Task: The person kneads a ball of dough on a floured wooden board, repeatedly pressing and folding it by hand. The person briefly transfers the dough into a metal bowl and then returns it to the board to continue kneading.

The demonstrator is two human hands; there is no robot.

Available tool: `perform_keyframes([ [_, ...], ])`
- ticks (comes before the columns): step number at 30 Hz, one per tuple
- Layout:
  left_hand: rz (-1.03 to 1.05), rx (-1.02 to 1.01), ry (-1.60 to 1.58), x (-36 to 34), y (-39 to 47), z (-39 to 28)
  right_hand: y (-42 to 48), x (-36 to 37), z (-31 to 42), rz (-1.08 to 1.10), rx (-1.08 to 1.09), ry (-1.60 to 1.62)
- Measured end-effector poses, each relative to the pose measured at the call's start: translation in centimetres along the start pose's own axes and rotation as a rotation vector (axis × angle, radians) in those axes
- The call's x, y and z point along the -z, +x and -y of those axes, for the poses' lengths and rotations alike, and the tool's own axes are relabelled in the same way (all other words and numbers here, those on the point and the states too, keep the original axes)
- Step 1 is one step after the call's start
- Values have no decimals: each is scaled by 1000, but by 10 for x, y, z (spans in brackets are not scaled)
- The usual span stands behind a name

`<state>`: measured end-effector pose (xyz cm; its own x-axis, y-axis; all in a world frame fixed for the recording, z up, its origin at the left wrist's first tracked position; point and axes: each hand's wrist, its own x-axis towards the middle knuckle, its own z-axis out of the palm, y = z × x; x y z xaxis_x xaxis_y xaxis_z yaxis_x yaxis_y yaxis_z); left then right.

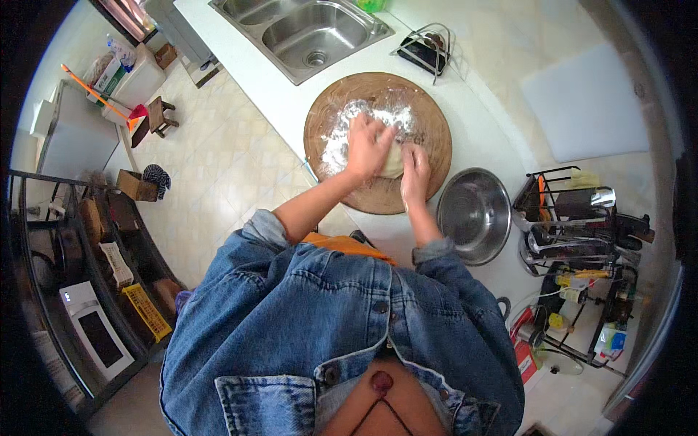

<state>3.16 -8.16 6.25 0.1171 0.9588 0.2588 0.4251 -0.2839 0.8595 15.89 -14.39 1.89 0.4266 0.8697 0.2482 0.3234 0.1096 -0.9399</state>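
Note:
A pale lump of dough (391, 164) rests on a round wooden board (371, 203) dusted with white flour (336, 150). Across the dough's left and top side lies my left hand (372, 144), its fingers curled over it. My right hand (415, 170) cups the dough's right edge, with the fingers close together. Between them the two hands grip the lump and hide much of it. Most of the loose flour is spread on the board's left and far parts.
Right of the board stands a steel bowl (474, 216) on the white counter (262, 60). A double steel sink (316, 32) lies beyond the board, with a wire rack (422, 50) beside it. A black rack of utensils (578, 234) stands at the right.

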Motion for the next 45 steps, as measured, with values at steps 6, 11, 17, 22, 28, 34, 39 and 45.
perform_keyframes([
  [6, 81, -344, 5, -20, -40, 11, -11, -8, 2, 100, 38, -63],
  [11, 114, -401, 47, -26, -73, 42, -24, 0, -11, 188, 317, -324],
  [17, 306, -202, 169, -37, -31, 51, 24, -13, -34, 237, 40, -518],
  [22, 442, -8, 198, -46, 19, 57, 73, -34, -29, 257, -310, -759],
  [28, 291, 236, -172, -9, 34, 32, 97, -6, -25, 271, -282, -50],
  [34, 157, -283, 114, -17, -37, 25, 1, -9, 8, 298, 84, -435],
  [39, 294, -512, 164, -1, -94, 45, -48, 13, 16, 284, 362, -406],
  [45, 256, -527, 252, -26, -45, 43, -18, 8, -47, 303, 250, -487],
])
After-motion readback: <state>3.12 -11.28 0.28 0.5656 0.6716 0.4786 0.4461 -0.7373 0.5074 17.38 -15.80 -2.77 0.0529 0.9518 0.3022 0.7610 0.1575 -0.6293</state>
